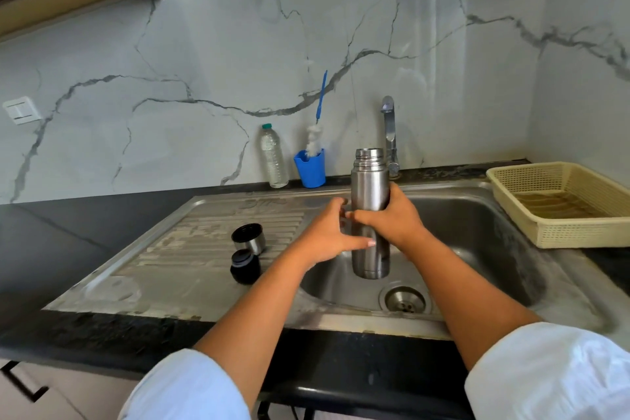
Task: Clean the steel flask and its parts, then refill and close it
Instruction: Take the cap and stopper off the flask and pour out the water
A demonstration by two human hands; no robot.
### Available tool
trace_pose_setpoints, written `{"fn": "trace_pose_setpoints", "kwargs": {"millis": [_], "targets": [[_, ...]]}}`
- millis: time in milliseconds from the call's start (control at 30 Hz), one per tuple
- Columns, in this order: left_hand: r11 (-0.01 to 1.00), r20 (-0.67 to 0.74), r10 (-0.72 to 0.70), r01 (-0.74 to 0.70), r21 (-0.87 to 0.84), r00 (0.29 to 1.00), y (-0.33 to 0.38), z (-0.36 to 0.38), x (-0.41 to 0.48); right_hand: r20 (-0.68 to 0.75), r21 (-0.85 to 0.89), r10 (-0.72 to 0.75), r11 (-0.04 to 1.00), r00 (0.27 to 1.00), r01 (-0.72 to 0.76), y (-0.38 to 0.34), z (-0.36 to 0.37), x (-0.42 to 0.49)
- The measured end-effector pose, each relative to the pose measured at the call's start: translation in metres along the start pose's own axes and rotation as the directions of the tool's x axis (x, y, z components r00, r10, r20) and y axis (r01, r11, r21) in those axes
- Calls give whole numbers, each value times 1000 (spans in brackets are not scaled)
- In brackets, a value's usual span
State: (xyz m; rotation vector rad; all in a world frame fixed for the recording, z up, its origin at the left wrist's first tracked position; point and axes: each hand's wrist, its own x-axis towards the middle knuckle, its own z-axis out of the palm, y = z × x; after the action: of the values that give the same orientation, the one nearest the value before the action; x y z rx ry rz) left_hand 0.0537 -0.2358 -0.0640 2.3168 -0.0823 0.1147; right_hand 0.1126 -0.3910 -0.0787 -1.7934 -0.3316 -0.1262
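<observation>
flask (370,181) middle: behind right hand (392,218); basket (579,235): cropped, right edge

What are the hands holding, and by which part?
The steel flask, upright over the sink: the right hand grips its mid-body, and the left hand wraps the body from the left.

view: head-worn | faces: forward-down | range: close over sink (477,225) | single view

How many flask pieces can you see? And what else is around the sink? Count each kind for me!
Flask pieces: 3 (flask body, cup lid, stopper)
Blue cup: 1
Brush: 1
Plastic bottle: 1
Basket: 1
Tap: 1
Total: 8
</observation>
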Motion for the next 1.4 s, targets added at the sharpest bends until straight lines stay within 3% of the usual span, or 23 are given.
{"fn": "trace_pose_setpoints", "kwargs": {"millis": [67, 200, 333, 533, 633, 767, 867, 933, 1000, 1100, 1167, 1233, 1400], "targets": [[999, 26, 18, -17, -45, 999, 6, 10, 11, -25, 137, 46, 990, 999, -42, 0, -4, 1], [989, -60, 33, -41, -140, 998, 16, 28, 21, -10, 400, 147, 907, 989, -131, -2, -8, -2], [981, -164, 56, -84, -175, 985, 14, 36, 22, 25, 454, 158, 878, 987, -152, -4, -8, -2], [991, -312, 107, -126, -43, 944, 0, 28, 26, 144, 267, 86, 956, 986, -122, -18, -14, -3], [991, -326, 127, -103, 91, 937, -9, 20, 27, 101, 160, 93, 981, 990, -109, -21, -30, -4], [961, -331, 148, -56, 270, 932, -14, 10, 29, 59, 123, 192, 972, 980, -198, -25, -64, -1], [931, -302, 177, -60, 361, 937, -14, 9, 31, -64, -186, 197, 961, 978, -205, -19, -89, 4], [915, -287, 200, -74, 396, 937, -11, 11, 30, -110, -516, 108, 843, 988, -149, -10, -104, 3], [897, -273, 215, -78, 436, 938, -10, 10, 30, -90, -695, 28, 714, 996, -83, 1, -113, 1], [875, -253, 228, -84, 477, 940, -9, 10, 30, -84, -670, 21, 739, 996, -72, 18, -118, 0], [862, -247, 237, -86, 499, 940, -10, 9, 28, -134, -423, 117, 891, 984, -163, 23, -117, 0], [849, -249, 248, -86, 521, 936, -12, 7, 27, -152, -213, 194, 951, 969, -223, 23, -115, -2], [835, -234, 240, -78, 545, 942, -15, 7, 25, -160, -388, 55, 915, 986, -114, 16, -116, -16]]}}
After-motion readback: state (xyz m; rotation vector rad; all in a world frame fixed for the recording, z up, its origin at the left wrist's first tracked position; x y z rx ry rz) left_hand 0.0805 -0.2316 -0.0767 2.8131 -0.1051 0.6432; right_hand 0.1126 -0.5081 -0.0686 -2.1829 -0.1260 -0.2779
